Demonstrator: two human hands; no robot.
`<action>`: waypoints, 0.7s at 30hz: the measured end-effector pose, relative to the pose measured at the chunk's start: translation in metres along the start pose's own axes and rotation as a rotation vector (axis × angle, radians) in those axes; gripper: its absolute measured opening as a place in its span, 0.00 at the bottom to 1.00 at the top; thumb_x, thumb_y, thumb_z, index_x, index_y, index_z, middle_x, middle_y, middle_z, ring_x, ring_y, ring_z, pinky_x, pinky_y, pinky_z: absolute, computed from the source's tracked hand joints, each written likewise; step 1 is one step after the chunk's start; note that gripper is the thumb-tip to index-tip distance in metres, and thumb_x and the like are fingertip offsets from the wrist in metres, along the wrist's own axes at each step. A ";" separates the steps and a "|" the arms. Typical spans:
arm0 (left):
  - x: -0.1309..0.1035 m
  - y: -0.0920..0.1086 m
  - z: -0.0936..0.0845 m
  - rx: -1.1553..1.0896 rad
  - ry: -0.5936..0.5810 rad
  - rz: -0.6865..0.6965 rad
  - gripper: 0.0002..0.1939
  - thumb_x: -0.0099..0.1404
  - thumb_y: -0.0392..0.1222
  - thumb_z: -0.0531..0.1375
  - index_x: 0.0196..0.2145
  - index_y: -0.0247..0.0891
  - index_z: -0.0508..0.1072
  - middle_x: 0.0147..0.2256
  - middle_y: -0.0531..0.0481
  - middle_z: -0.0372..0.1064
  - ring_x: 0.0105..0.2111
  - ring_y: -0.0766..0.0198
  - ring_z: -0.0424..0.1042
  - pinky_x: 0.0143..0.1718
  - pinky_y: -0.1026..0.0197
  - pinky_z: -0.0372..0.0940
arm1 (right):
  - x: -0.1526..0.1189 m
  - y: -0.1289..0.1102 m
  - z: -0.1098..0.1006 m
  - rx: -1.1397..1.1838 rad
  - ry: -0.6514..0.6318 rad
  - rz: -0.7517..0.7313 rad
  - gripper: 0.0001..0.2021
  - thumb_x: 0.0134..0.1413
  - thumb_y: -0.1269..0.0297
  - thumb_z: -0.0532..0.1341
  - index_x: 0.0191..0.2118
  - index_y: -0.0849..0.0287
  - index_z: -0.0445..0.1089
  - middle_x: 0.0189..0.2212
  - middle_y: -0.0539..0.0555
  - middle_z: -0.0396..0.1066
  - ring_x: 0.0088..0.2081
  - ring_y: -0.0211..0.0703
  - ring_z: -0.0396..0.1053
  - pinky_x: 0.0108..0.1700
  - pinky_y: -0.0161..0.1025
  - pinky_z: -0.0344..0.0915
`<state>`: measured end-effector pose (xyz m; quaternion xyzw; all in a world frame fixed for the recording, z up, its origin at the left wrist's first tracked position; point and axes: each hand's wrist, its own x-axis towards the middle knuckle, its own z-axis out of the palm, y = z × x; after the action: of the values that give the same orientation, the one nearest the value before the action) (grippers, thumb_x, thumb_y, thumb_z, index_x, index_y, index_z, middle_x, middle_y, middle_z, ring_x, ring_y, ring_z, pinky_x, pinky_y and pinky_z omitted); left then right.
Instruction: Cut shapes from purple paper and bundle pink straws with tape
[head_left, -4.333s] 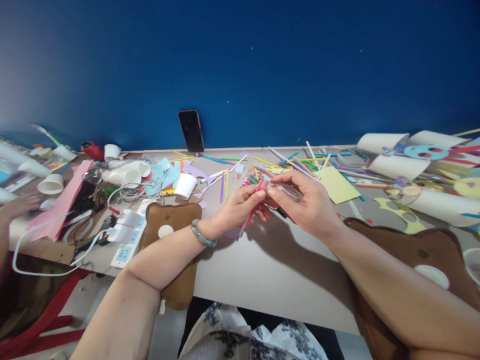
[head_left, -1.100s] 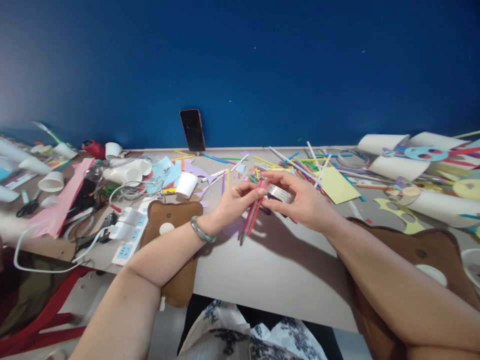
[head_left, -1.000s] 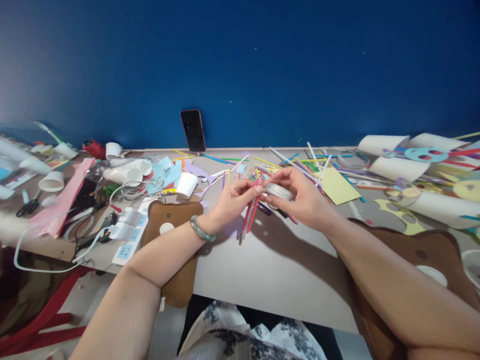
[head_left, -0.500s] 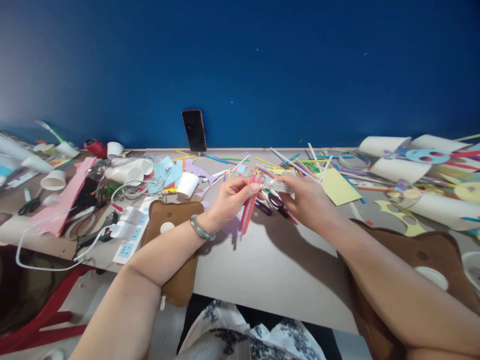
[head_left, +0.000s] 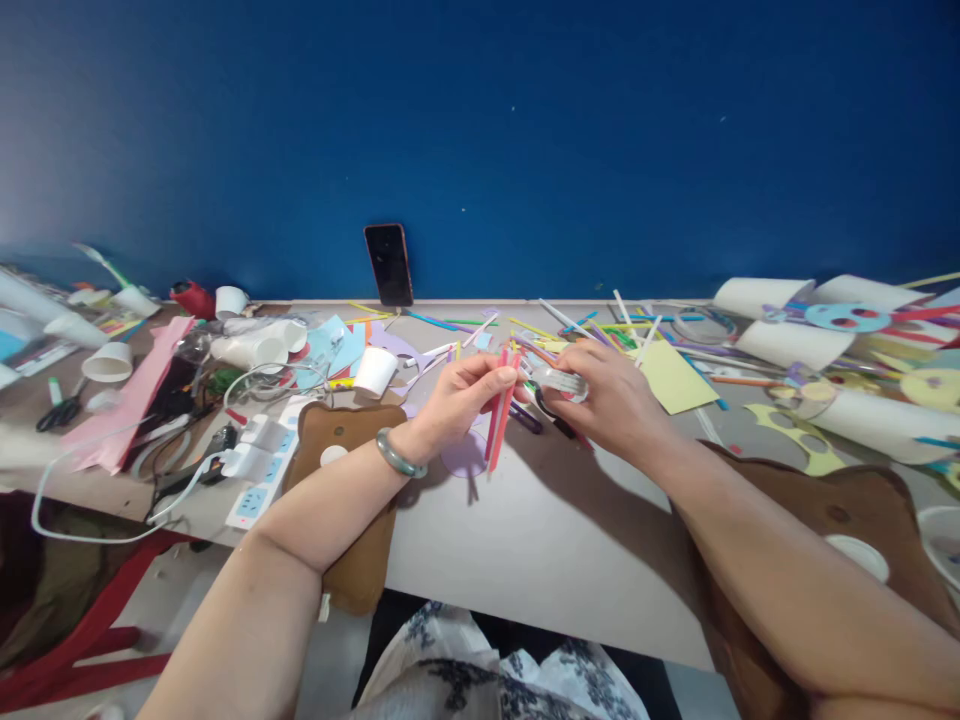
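My left hand [head_left: 474, 392], with a bangle on its wrist, pinches a small bunch of red and pink straws [head_left: 498, 430] that hang down over the table. Close beside it, my right hand [head_left: 600, 395] is closed on a roll of clear tape [head_left: 564, 384]. The roll is near the top of the straws; whether tape joins the two I cannot tell. Under the right hand lie scissors with dark handles [head_left: 527, 418], partly hidden. A lilac paper circle [head_left: 465, 455] rests on the table below my left hand.
Loose coloured straws [head_left: 559, 315] lie behind my hands. A phone [head_left: 388, 265] leans on the blue wall. At left are a paper cup [head_left: 375, 372], a power strip [head_left: 259, 495] and cables. Yellow paper [head_left: 679, 378] and white paper tubes [head_left: 795, 343] lie right. Brown cushions [head_left: 352, 550] flank me.
The tape roll has turned in my right hand, so more of its flat side shows. My left hand keeps its pinch on the straws, almost unmoved.
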<state>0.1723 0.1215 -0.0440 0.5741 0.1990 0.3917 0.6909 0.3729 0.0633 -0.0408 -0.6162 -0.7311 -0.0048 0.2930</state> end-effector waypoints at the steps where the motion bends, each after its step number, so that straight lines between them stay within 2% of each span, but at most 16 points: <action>1: 0.001 0.000 0.000 -0.012 -0.011 -0.008 0.20 0.59 0.58 0.67 0.31 0.35 0.75 0.26 0.50 0.74 0.26 0.70 0.70 0.31 0.65 0.65 | 0.001 -0.001 0.001 0.088 -0.018 -0.006 0.06 0.52 0.61 0.62 0.29 0.56 0.68 0.35 0.59 0.73 0.40 0.53 0.70 0.40 0.45 0.62; 4: 0.003 -0.002 -0.001 -0.065 -0.063 -0.019 0.21 0.59 0.58 0.67 0.31 0.35 0.75 0.26 0.51 0.73 0.28 0.68 0.72 0.33 0.64 0.67 | 0.003 -0.002 0.003 0.316 -0.082 0.021 0.14 0.54 0.52 0.65 0.26 0.56 0.67 0.31 0.56 0.72 0.37 0.50 0.70 0.39 0.43 0.63; 8: 0.003 -0.002 -0.002 -0.083 -0.104 -0.028 0.20 0.60 0.57 0.67 0.29 0.34 0.74 0.26 0.51 0.73 0.29 0.68 0.73 0.36 0.64 0.69 | 0.004 -0.004 0.003 0.495 -0.155 0.136 0.21 0.53 0.43 0.65 0.24 0.56 0.67 0.26 0.54 0.70 0.32 0.48 0.69 0.35 0.43 0.62; 11: 0.004 0.000 -0.003 -0.095 -0.120 -0.050 0.20 0.60 0.57 0.67 0.30 0.34 0.73 0.26 0.51 0.73 0.28 0.69 0.73 0.35 0.64 0.69 | 0.004 -0.004 0.000 0.570 -0.202 0.228 0.21 0.52 0.41 0.64 0.26 0.55 0.69 0.23 0.53 0.68 0.30 0.49 0.69 0.31 0.42 0.62; 14: 0.004 0.001 -0.004 -0.107 -0.149 -0.105 0.21 0.59 0.57 0.67 0.30 0.34 0.71 0.27 0.50 0.74 0.28 0.67 0.74 0.35 0.62 0.70 | 0.003 -0.002 0.001 0.606 -0.272 0.307 0.19 0.53 0.43 0.65 0.29 0.55 0.69 0.22 0.53 0.68 0.27 0.47 0.68 0.28 0.41 0.61; 17: 0.005 0.001 -0.005 -0.103 -0.171 -0.195 0.23 0.58 0.58 0.68 0.33 0.34 0.70 0.30 0.48 0.76 0.28 0.66 0.76 0.34 0.61 0.72 | 0.002 0.001 0.004 0.658 -0.317 0.331 0.16 0.53 0.48 0.67 0.37 0.54 0.69 0.27 0.53 0.71 0.29 0.47 0.70 0.30 0.42 0.64; 21: 0.005 0.003 -0.006 -0.089 -0.208 -0.272 0.23 0.58 0.57 0.68 0.35 0.34 0.69 0.27 0.51 0.74 0.25 0.66 0.76 0.30 0.62 0.71 | 0.003 0.003 0.005 0.786 -0.459 0.211 0.23 0.51 0.52 0.68 0.51 0.54 0.69 0.46 0.59 0.75 0.47 0.54 0.73 0.46 0.48 0.69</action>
<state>0.1704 0.1297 -0.0421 0.5482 0.1849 0.2415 0.7791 0.3729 0.0683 -0.0451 -0.5147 -0.6567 0.4387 0.3337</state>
